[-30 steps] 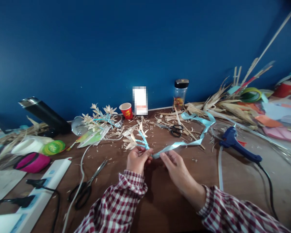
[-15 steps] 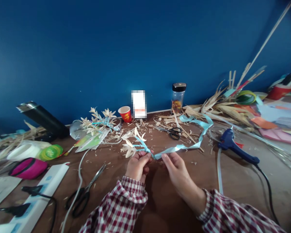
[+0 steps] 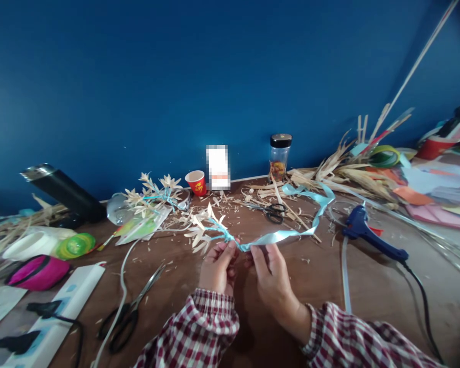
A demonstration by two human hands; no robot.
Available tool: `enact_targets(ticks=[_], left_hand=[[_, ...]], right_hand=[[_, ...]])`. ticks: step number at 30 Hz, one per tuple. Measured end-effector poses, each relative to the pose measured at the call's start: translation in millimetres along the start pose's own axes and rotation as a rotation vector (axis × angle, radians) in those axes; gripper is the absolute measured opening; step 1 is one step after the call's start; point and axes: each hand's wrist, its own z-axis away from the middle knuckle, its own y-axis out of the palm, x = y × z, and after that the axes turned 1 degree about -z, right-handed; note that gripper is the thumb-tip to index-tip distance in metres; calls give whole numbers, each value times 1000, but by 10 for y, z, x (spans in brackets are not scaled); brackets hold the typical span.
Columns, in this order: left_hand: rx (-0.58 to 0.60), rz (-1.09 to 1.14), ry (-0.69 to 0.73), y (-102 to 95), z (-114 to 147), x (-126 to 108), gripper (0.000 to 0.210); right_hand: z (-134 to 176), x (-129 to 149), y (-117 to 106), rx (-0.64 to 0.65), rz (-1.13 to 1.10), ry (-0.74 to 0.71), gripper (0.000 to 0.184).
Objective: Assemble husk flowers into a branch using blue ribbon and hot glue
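My left hand [image 3: 218, 263] pinches the wrapped stem of a small spray of cream flowers [image 3: 203, 230], which look made of dried husk. Its branches are bound in light blue, and the blooms point up and left. In my right hand [image 3: 273, 271], closed between thumb and fingers, is a light blue ribbon [image 3: 281, 236]. The ribbon runs from the stem between my hands, then off to the right and curls back over the tabletop. Part of the stem is hidden by my left fingers.
A blue glue gun [image 3: 368, 232] lies to the right. Black-handled scissors [image 3: 132, 312] rest at the left near a white power strip [image 3: 61, 312]. Behind stand a red paper cup [image 3: 196, 183], a lidded jar [image 3: 279, 156] and another flower bunch [image 3: 153, 197]. Dried husks [image 3: 329, 174] pile at the back right.
My right hand has shifted slightly left, closer to my left hand, still on the ribbon. The flower spray has moved a little left. The whole view has turned slightly.
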Motion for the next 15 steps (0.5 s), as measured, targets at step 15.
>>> enact_targets(ticks=[15], left_hand=[[60,84,-27,29,-7,-30,15]], right_hand=[[-16,-69,-3,-8,1,39,17]])
